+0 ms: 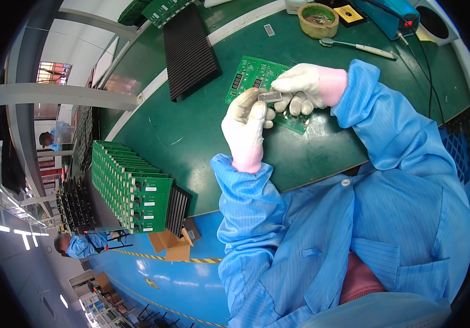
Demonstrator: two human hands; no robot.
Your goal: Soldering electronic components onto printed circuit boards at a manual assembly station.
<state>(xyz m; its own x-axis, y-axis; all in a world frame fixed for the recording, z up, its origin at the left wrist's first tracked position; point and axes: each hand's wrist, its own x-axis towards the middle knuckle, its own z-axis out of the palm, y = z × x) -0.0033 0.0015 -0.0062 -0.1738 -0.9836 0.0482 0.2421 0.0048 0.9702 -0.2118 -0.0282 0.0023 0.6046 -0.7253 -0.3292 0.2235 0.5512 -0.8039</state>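
Note:
Both my hands wear white gloves with pink cuffs, above a green circuit board lying on the green bench top. My left hand pinches a small grey rectangular part between thumb and fingers. Close against the right end of that part is my right hand, its fingers curled in; what they hold, if anything, is hidden. Dark digit displays sit on the board's left side. My hands cover the board's middle, and its lower right corner shows beneath them.
Behind the board lie a black ribbed rack, another small grey part, a round yellowish pot, a brush and a blue powered unit with cables. Many upright circuit boards fill a rack at left. Below it stands a cardboard box.

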